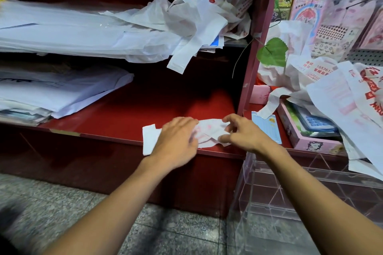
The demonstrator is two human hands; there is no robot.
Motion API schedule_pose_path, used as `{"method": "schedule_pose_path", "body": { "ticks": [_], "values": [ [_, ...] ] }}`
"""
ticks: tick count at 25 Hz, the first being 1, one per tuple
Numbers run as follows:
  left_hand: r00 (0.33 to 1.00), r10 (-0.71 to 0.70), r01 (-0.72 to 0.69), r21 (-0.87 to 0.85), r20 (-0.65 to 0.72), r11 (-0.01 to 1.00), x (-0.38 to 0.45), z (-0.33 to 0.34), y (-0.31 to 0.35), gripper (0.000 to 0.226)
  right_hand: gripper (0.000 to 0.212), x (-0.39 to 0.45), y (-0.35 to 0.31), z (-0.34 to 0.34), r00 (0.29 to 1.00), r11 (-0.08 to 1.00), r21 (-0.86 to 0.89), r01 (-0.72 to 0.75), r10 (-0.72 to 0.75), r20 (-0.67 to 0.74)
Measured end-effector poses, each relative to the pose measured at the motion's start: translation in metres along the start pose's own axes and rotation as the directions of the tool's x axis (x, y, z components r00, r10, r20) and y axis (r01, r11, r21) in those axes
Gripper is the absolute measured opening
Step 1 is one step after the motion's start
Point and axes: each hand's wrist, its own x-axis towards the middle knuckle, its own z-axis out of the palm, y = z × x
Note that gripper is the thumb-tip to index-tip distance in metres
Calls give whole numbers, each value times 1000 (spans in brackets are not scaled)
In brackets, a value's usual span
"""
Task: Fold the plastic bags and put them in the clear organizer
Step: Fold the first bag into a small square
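We are flattening a plastic bag [208, 133] on the red shelf [116, 114], its long axis running across between our hands. Our left hand [177, 137] is pressing down on it with straight fingers; our right hand [241, 133] is pinching its nearer end with curled fingertips. The clear organizer [300, 194] is standing below our right wrist, apparently holding nothing.

Shop: pegboard [361, 56] of packaged goods [306, 9]
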Motion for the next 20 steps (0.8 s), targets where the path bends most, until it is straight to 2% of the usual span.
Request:
{"method": "schedule_pose_path", "body": {
  "ticks": [2, 4, 7, 9, 11, 13, 16, 18, 20],
  "values": [
    [981, -81, 73, 51, 176, 996, 11, 27, 9, 61, 61, 1, 5, 2, 997, 997, -61, 44, -40, 66],
    [961, -114, 104, 55, 251, 993, 16, 45, 5, 69, 60, 2, 11, 2, 990, 995, -23, 101, -98, 103],
    [968, -61, 51, 46, 243, 998, 20, 54, -3, 64, 55, 9, 17, -8, 981, 965, 220, 142, -167, 99],
    [974, -6, -3, 35, 228, 999, 18, 55, -3, 53, 49, 14, 21, -16, 987, 897, 421, 135, -159, 24],
    [973, 39, -43, 13, 226, 999, 16, 53, -5, 46, 47, 21, 24, -17, 991, 846, 517, 134, -119, -62],
    [960, 57, -60, 3, 272, 998, 14, 52, -10, 43, 44, 26, 26, -11, 989, 883, 452, 131, -86, -118],
    [945, 66, -50, -59, 321, 997, 15, 48, -15, 40, 46, 30, 30, 2, 986, 962, 259, 82, -40, -163],
    [965, -7, 74, -250, 260, 965, 19, 47, -13, 37, 49, 32, 32, 4, 990, 981, 189, 54, -27, -138],
    [980, -118, 172, -393, 159, 903, 24, 47, -7, 22, 54, 31, 30, 5, 998, 998, 66, 20, -15, -61]
  ]
}}
